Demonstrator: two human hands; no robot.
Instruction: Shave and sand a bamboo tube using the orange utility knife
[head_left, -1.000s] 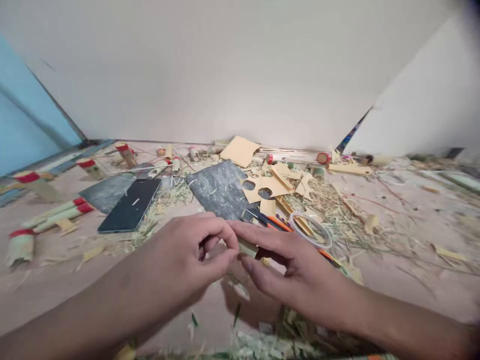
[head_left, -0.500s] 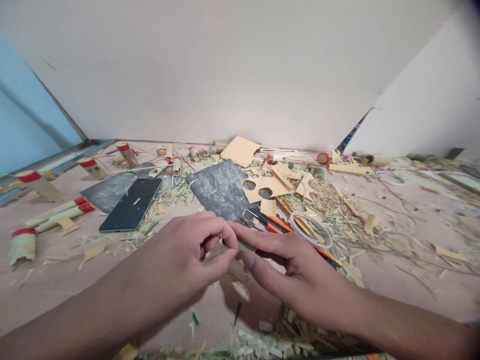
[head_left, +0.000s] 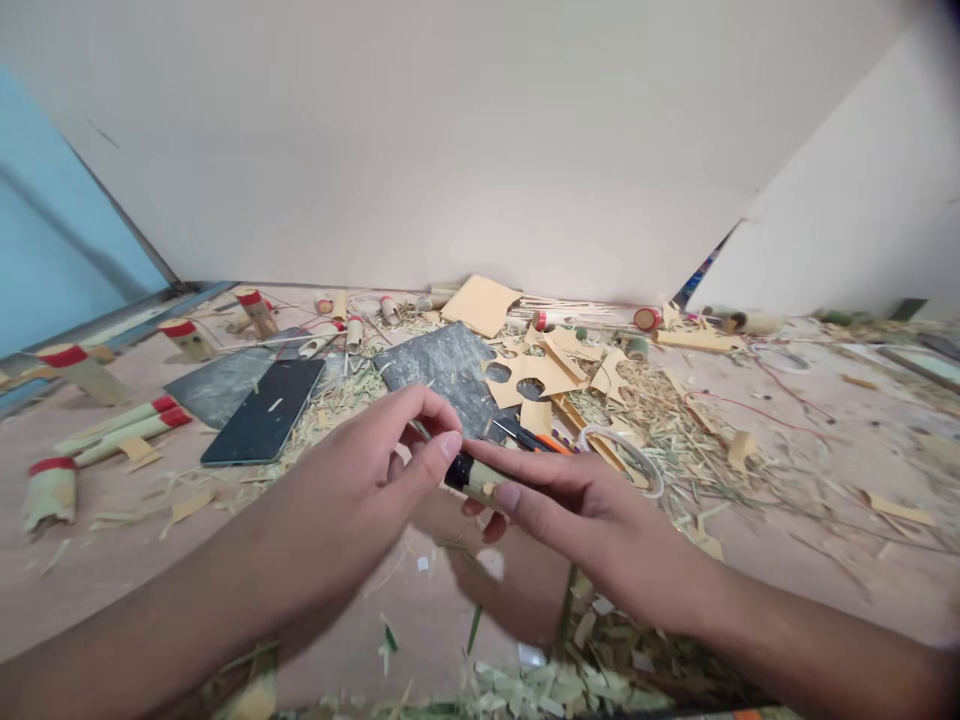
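A short pale green tube (head_left: 484,482) with a black band at its left end lies between my two hands. My right hand (head_left: 600,510) is closed round it, the thumb on its near side and the index finger along the top. At the black end, my left hand (head_left: 382,465) pinches with thumb and bent index finger. Just beyond my fingers are orange-and-black tools (head_left: 540,438) and a clear ring-shaped roll (head_left: 649,465), partly behind my right hand.
A black phone (head_left: 266,410) lies left on grey sheets. Red-topped tubes (head_left: 187,340) stand farther left. Behind my hands are a grey sheet (head_left: 442,365) and cut yellow foam (head_left: 555,370). Shavings (head_left: 525,685) cover the near edge.
The tube with its black band has come into view between my hands, where it was mostly hidden. My left thumb and fingers have shifted up and slightly left.
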